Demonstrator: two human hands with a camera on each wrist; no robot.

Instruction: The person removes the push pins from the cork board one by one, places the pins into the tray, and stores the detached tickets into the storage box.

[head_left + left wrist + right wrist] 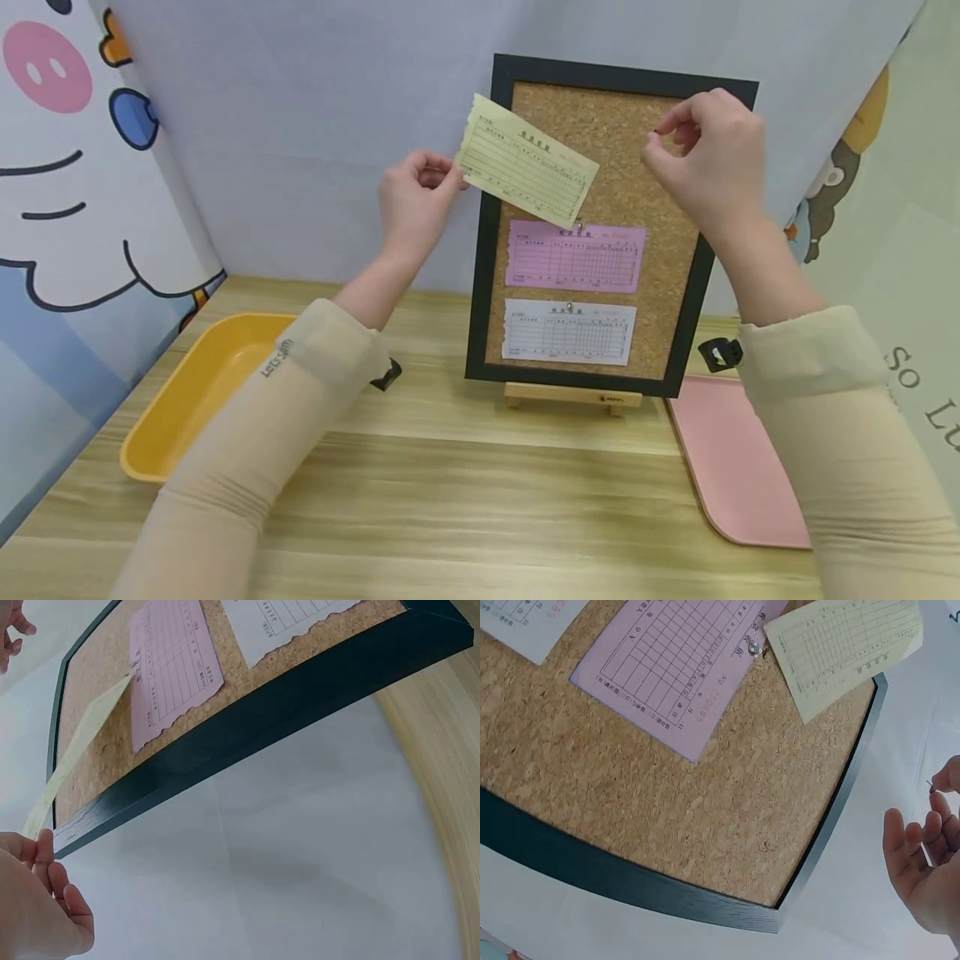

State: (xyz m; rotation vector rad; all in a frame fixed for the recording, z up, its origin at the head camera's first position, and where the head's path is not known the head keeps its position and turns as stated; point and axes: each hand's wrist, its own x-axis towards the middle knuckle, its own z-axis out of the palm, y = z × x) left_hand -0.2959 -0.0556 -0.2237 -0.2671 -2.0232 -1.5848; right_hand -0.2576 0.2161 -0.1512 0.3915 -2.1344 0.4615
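Note:
My left hand pinches the left edge of a yellow slip, which is tilted in front of the cork board. In the left wrist view the slip slants away from the board's surface. At the board's upper right, my right hand pinches a small pushpin, its thin point showing in the right wrist view. Below the yellow slip, a pink slip and a white slip are each fixed to the cork by a pin at the top.
The black-framed board stands on a small wooden easel. A yellow tray lies on the table at the left, partly behind my left sleeve. At the right is a pink tray, partly covered by my right sleeve. A pale cloth hangs behind.

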